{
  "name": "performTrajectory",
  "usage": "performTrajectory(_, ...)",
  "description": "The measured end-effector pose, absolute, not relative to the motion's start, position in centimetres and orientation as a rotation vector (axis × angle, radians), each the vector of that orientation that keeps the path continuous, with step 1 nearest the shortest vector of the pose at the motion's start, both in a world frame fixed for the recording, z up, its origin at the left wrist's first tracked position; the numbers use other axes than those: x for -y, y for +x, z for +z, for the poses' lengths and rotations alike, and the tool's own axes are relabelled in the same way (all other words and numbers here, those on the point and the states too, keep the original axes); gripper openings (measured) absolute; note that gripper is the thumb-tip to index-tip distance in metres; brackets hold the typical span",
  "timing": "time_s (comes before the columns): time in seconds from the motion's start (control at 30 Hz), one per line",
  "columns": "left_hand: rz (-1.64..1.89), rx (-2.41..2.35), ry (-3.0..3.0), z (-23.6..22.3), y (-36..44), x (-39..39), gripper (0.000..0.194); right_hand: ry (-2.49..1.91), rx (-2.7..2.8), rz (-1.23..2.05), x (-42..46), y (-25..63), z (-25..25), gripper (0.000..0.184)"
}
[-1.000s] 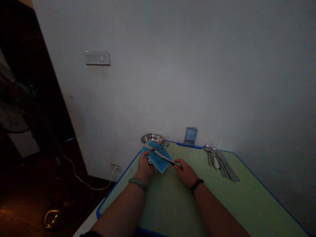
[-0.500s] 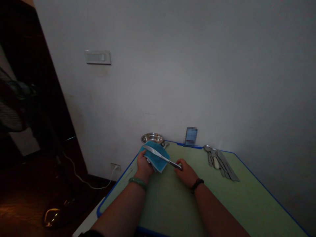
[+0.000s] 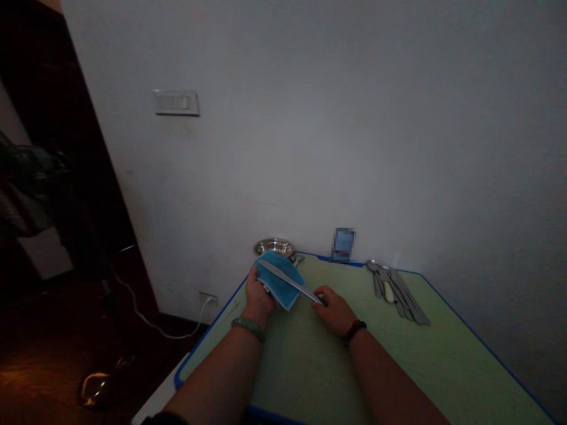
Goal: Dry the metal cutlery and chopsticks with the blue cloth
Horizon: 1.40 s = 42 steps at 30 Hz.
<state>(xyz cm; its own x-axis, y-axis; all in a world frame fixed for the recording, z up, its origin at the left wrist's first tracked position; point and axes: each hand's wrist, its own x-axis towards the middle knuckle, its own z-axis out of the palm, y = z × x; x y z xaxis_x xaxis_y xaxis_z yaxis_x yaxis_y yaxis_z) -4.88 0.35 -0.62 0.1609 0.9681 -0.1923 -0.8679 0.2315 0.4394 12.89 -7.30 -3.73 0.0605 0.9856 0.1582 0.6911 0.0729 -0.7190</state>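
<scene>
My left hand [image 3: 259,297] holds a blue cloth [image 3: 283,293] from below, its thumb at the cloth's left edge; the other fingers are hidden beneath. Across the top of the cloth lies the blade of a metal table knife [image 3: 290,280], its tip toward the upper left. My right hand [image 3: 334,308] pinches the knife by its handle end, just above the green tabletop [image 3: 305,366]. Behind the cloth stands a shiny steel bowl [image 3: 273,247], with some cutlery [image 3: 298,258] partly showing beside it.
At the table's right lies a group of spoons and knives [image 3: 401,295], one with a pale handle. A blurred-out upright panel [image 3: 342,245] leans at the back edge against the wall [image 3: 354,130]. On the left, a white cord [image 3: 163,336] runs to a wall socket [image 3: 208,298].
The knife has turned slightly in my right hand, so its blade and handle now look duller. Both hands and the cloth stay almost in place.
</scene>
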Motion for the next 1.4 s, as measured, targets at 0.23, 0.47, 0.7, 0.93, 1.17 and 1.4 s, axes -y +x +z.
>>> performTrajectory(0.23,1.306,-0.485,0.312,-0.5,-4.9,-0.1,0.038,-1.677,1.701,0.581,7.4,13.0,-3.9,0.023)
performTrajectory(0.47,1.317,-0.494,0.304,-1.0,-5.1,-0.3,0.039,-1.67,1.7,0.624,7.2,13.0,-4.1,0.022)
performTrajectory(0.7,1.304,-0.449,0.298,-0.8,-5.0,-0.2,0.04,-1.695,1.728,0.611,7.1,12.9,-4.0,0.023)
performTrajectory(0.93,1.238,-0.454,0.298,-0.6,-4.7,0.1,0.044,-1.726,1.769,0.558,7.5,12.7,-3.5,0.024)
performTrajectory(1.17,1.212,-0.44,0.389,-0.4,-4.7,0.2,0.047,-1.816,1.917,0.267,7.8,12.3,-2.5,0.027)
performTrajectory(1.4,1.191,-0.439,0.386,-0.1,-4.7,0.7,0.045,-1.816,2.013,0.079,7.9,11.8,-2.1,0.03)
